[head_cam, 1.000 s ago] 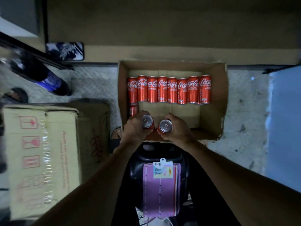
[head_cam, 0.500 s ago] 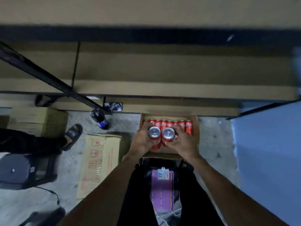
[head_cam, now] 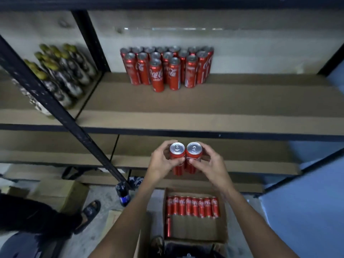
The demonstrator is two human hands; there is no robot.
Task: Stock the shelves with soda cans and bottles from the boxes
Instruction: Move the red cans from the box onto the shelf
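Two red soda cans are held upright and pressed side by side, silver tops facing the camera. The left can (head_cam: 176, 158) sits in the left grip (head_cam: 161, 163), fingers and thumb wrapped round its body. The right can (head_cam: 194, 156) is in the right grip (head_cam: 210, 164), held the same way. The pair is in the air in front of the lower shelf (head_cam: 247, 152), above the open box and below the upper shelf (head_cam: 242, 103).

The cardboard box (head_cam: 224, 222) stands open on the floor between the forearms. A row of red cans (head_cam: 192, 206) stands against its far wall, and a single can (head_cam: 168, 227) is just in front of that row at the left end. The rest of the box bottom is bare cardboard.

On the upper shelf a cluster of stocked cans (head_cam: 167, 70) stands upright against the back wall, several rows deep and narrowing toward the front. In the bay to the left, past a black post (head_cam: 55, 108), stand rows of dark bottles (head_cam: 63, 71) with yellow-green caps.

On the floor left of the open box a dark bottle with a blue label (head_cam: 123, 197) stands at the foot of the post. Beyond it lie a closed carton (head_cam: 64, 192) and another person's sandalled foot (head_cam: 91, 209).
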